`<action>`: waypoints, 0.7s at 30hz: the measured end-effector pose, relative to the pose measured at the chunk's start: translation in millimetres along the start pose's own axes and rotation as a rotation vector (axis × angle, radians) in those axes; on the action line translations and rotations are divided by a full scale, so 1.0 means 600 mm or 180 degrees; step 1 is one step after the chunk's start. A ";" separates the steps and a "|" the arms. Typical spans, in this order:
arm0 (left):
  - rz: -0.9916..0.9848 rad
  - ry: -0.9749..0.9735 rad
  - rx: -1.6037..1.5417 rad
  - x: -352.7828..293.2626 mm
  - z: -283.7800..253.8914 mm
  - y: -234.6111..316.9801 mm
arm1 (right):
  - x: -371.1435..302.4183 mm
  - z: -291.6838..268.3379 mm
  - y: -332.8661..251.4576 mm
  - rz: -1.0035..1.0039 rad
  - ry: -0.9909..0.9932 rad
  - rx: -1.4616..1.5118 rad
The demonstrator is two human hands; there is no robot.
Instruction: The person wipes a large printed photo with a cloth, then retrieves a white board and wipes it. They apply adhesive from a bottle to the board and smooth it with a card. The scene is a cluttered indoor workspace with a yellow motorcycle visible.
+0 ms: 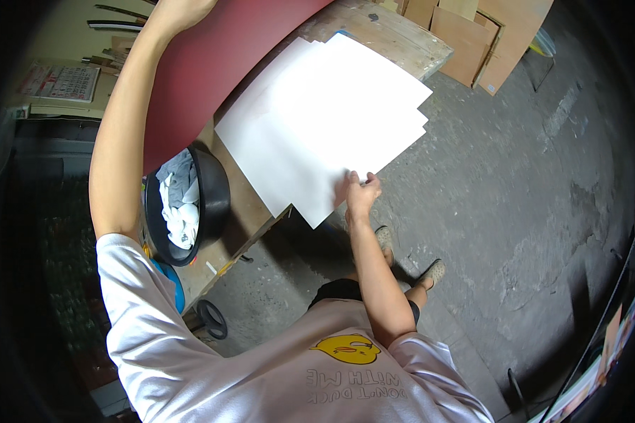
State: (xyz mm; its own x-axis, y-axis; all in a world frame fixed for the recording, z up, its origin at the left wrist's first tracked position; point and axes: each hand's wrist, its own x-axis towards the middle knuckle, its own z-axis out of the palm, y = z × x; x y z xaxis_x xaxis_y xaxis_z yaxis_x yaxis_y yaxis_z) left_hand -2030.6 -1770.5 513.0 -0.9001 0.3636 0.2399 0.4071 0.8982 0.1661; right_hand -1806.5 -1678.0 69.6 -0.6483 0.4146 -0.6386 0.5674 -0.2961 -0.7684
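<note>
Large white sheets (317, 106) with stepped corners, seemingly stacked out of line, lie on a wooden table and overhang its near right edge. At that edge my right hand (362, 197) is closed, its thumb and fingers bent round the rim of the white sheet. A big dark red sheet (204, 77) rises in a curve on the left, its lower edge above a black tub. My left arm reaches up along it, and my left hand (188, 10) is at the red sheet's upper part. The top of the picture cuts off its fingers, so their grip is hidden.
A black tub (215, 194) with grey and white cloths stands on the wooden table (402, 35), left of the white sheets. Brown boards (466, 42) lean at the back right. Grey concrete floor (522, 190) spreads to the right. A blue round object (171, 282) sits below the tub.
</note>
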 end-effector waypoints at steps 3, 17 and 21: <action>0.0090 0.0010 -0.0069 0.011 0.004 -0.001 | 0.057 -0.020 0.023 0.0508 0.0028 0.0820; 0.0035 -0.0271 -0.0221 -0.020 0.016 -0.008 | 0.042 -0.039 -0.132 -0.0643 -0.2495 0.2857; -0.0089 -0.0693 0.0251 -0.008 0.020 -0.030 | 0.044 -0.024 -0.146 -0.0593 -0.1796 0.2290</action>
State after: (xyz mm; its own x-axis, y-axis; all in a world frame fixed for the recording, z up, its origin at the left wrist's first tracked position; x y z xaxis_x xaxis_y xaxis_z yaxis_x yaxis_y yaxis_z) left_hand -2035.3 -1785.4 497.4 -0.9266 0.3753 0.0228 0.3758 0.9221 0.0925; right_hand -1865.9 -1628.6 120.9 -0.9551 0.0853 -0.2839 0.1009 -0.8069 -0.5821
